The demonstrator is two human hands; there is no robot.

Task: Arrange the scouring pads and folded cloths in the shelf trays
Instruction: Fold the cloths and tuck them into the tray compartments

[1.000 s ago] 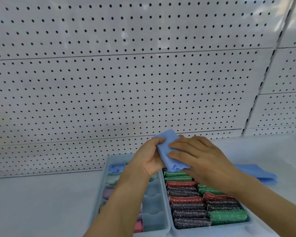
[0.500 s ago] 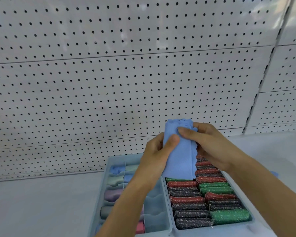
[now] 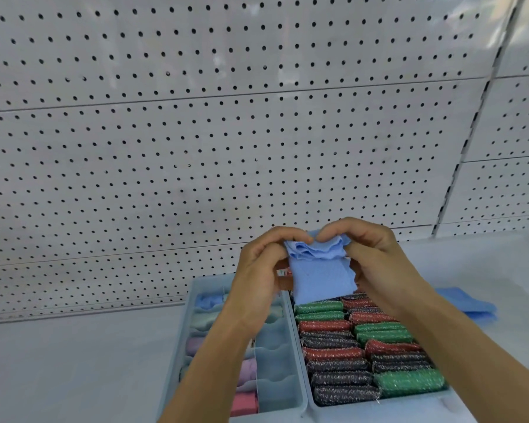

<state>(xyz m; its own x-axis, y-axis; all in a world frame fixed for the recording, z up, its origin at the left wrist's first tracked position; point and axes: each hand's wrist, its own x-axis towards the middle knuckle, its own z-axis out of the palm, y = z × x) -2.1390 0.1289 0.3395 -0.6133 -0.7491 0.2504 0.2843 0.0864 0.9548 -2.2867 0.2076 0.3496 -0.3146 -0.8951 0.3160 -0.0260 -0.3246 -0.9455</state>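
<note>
A white shelf (image 3: 74, 361) runs along the foot of a pegboard wall (image 3: 196, 132). Towards the shelf's front edge, left of centre, sits a pale blue divided tray (image 3: 177, 355) holding folded cloths (image 3: 248, 372) in its left column: blue at the back, then greenish, mauve and pink nearer the front. Its right-hand compartments show only their wavy dividers.

Above the seam between the two trays, the left hand (image 3: 258, 270) pinches the upper left edge of a folded blue cloth (image 3: 319, 276), fingers curled over the top. The cloth hangs upright in the air, its lower edge over the back of the second tray. The right hand (image 3: 376, 261) pinches the cloth's upper right edge, its fingertips nearly meeting those of the left.

Touching the first tray on its right is another tray (image 3: 446, 401), packed with glittery scouring pads (image 3: 342, 355) in green, red and black rows. Farther right on the shelf, behind the right forearm, lies a flat blue cloth (image 3: 471, 305).
</note>
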